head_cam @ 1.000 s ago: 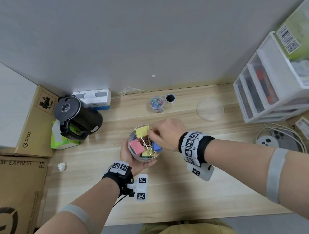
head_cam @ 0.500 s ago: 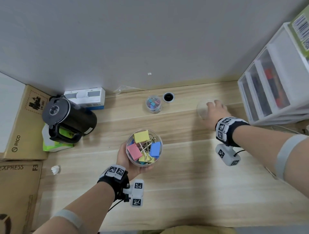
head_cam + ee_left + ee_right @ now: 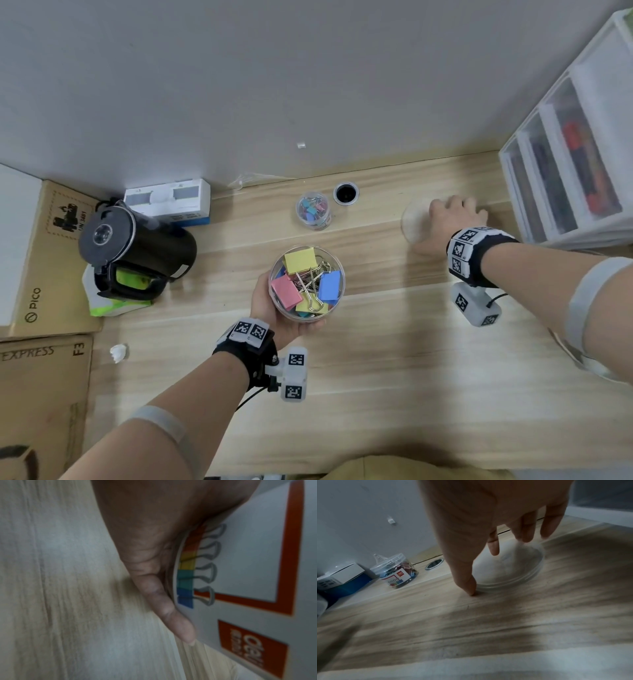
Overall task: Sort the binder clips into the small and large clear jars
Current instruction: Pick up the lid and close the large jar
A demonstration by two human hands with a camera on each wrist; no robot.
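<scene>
My left hand (image 3: pixel 265 303) grips the large clear jar (image 3: pixel 342 274) from below and lifts it just off the wooden desk. Its printed label (image 3: pixel 248 547) fills the left wrist view beside my thumb (image 3: pixel 163 601). Big binder clips lie inside: yellow (image 3: pixel 300 260), pink (image 3: pixel 286 291) and blue (image 3: pixel 329 286). My right hand (image 3: pixel 454 219) (image 3: pixel 494 550) is far right, spread over a clear round lid (image 3: pixel 414 222) (image 3: pixel 513 574) lying flat on the desk. The thumb and fingers pinch opposite rims. The small clear jar (image 3: pixel 313 210) (image 3: pixel 397 572) of little coloured clips stands closed at the back.
A black kettle (image 3: pixel 137 250) and cardboard boxes (image 3: pixel 44 260) crowd the left side. A white drawer unit (image 3: pixel 575 164) stands just right of my right hand. A cable hole (image 3: pixel 346 193) and a white-blue box (image 3: pixel 168 202) sit by the wall.
My right hand left the mouth of the large jar and swung right onto the clear lid. The left hand still holds the jar in about the same place.
</scene>
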